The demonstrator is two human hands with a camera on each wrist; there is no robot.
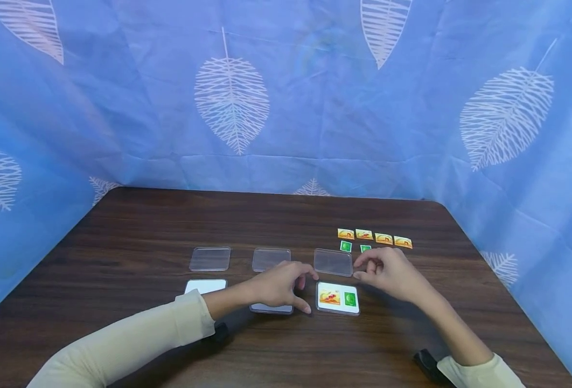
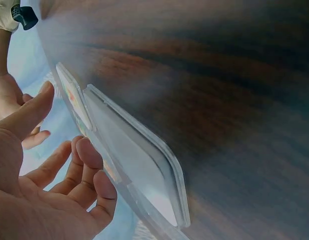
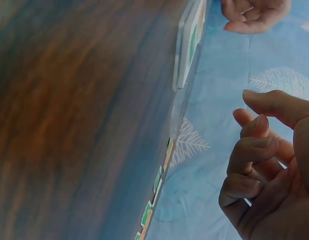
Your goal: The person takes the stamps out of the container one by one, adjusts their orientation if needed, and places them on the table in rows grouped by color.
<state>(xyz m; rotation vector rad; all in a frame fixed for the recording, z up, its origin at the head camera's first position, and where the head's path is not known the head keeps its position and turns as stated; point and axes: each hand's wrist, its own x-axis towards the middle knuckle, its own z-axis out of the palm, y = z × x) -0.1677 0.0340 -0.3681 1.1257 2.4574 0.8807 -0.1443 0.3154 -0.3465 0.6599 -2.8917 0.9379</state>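
Observation:
My left hand (image 1: 281,284) hovers over the middle white-faced flat case (image 1: 270,309), thumb and fingers apart, holding nothing. Beside it lies a flat case (image 1: 337,311) with an orange picture piece (image 1: 329,297) and a green piece (image 1: 350,299) side by side on its white face. To the right, my right hand (image 1: 390,272) is raised with loosely bent fingers, near the edge of a clear plastic lid (image 1: 333,262). In the right wrist view nothing shows between the fingers of that hand (image 3: 264,165). The left wrist view shows the left hand (image 2: 54,190) beside the white-faced case (image 2: 139,170).
Two more clear lids (image 1: 210,259) (image 1: 270,253) lie in the same row. A third white-faced case (image 1: 206,284) is partly behind the left forearm. Several orange picture pieces (image 1: 346,234) and green pieces (image 1: 346,246) line the back right of the dark wooden table (image 1: 145,231). A blue curtain (image 1: 286,108) surrounds it.

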